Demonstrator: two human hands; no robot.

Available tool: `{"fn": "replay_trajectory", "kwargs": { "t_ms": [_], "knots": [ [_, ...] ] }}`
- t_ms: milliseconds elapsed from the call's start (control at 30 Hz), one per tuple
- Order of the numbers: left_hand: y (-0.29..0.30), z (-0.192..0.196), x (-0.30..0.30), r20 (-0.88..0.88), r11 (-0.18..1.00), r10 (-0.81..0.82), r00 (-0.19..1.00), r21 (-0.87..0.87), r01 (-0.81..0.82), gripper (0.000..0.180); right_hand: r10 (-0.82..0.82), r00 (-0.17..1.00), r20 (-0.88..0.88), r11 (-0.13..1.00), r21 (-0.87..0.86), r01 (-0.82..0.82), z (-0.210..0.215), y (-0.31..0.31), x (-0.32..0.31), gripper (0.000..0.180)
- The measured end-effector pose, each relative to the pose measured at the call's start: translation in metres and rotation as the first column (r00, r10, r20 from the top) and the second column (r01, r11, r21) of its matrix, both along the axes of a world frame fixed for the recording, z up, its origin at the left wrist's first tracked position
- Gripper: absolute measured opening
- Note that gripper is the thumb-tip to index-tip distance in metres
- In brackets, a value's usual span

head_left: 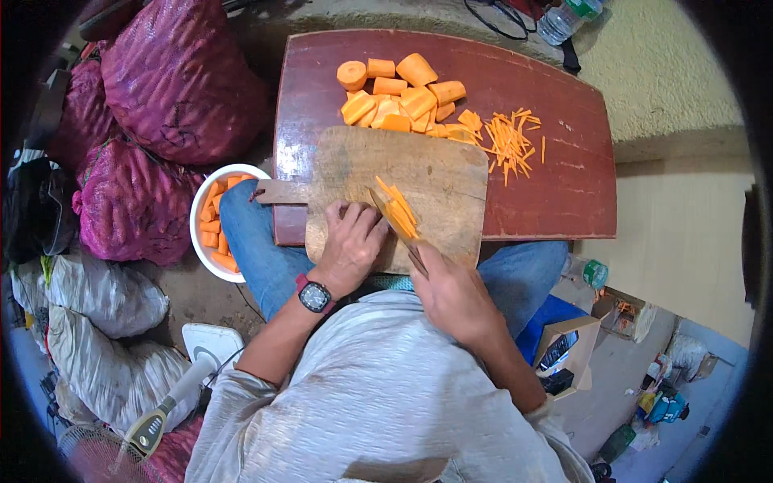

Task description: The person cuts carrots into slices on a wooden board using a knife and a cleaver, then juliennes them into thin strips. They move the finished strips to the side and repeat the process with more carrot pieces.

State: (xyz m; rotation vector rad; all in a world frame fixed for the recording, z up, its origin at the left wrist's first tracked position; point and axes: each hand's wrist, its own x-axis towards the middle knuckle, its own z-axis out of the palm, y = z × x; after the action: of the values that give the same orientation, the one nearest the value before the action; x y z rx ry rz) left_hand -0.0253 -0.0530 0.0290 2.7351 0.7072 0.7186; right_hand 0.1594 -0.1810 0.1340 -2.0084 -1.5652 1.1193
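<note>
A wooden cutting board (354,165) with a handle at its left lies across the near edge of a red-brown table. My right hand (451,294) is closed round the handle of a kitchen knife (394,217), its blade pointing away and to the left over the board. Thin carrot sticks (400,205) lie along the blade's right side. My left hand (352,245), with a watch at the wrist, rests on the board just left of the blade, fingers curled under; whatever they press is hidden. Beyond the board lie carrot chunks and slices (394,101), with a heap of cut carrot sticks (510,145) to their right.
The table (555,185) stands before my knees. A white tub (196,221) of peeled carrot pieces sits by my left leg. Full pink mesh sacks (173,80), white sacks (105,362) and a pedestal fan (149,431) are at left. An open cardboard box (586,342) stands at right.
</note>
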Motion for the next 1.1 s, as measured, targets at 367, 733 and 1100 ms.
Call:
{"fn": "replay_trajectory", "kwargs": {
  "t_ms": [367, 733, 1100],
  "knots": [
    [-0.001, -0.003, -0.003, 0.007, 1.000, -0.017, 1.000, -0.019, 0.018, 0.036, 0.030, 0.999, -0.019, 0.998, 0.062, -0.028, 0.000, -0.001, -0.001, 0.036],
    [-0.003, -0.003, 0.000, 0.037, 1.000, 0.004, 0.999, 0.013, -0.004, 0.036, 0.073, 0.997, -0.012, 0.997, 0.016, -0.073, -0.009, 0.020, -0.001, 0.029],
    [-0.005, -0.010, -0.001, 0.053, 1.000, 0.022, 0.998, 0.009, -0.023, 0.035, 0.025, 0.999, -0.048, 0.998, -0.064, -0.028, 0.012, 0.015, -0.005, 0.028]
  ]
}}
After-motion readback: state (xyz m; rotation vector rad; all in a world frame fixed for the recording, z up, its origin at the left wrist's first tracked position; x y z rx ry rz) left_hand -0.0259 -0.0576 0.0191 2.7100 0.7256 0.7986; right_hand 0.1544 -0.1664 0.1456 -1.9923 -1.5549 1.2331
